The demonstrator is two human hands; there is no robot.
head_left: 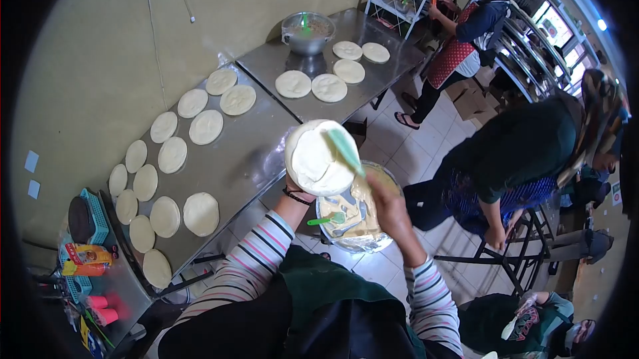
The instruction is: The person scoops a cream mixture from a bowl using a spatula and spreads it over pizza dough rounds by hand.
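Observation:
My left hand (301, 190) supports a round pale disc (293, 169) from below; whether it is bread or cake I cannot tell. White cream (313, 159) covers much of its top. A green spatula (345, 149) is in the closed fingers of my right hand (391, 209), its blurred blade over the right part of the cream. Beneath both hands stands a large bowl (363, 247), smeared inside with pale yellow cream. Inside that bowl lies a second green spatula (326, 219), beside what looks like a metal utensil.
Several pale discs (206, 127) lie on the metal tables (233, 152) to the left and ahead. A metal bowl (307, 42) with a green-handled tool stands at the back. Co-workers (519, 152) stand at the right, near a black metal frame (512, 259).

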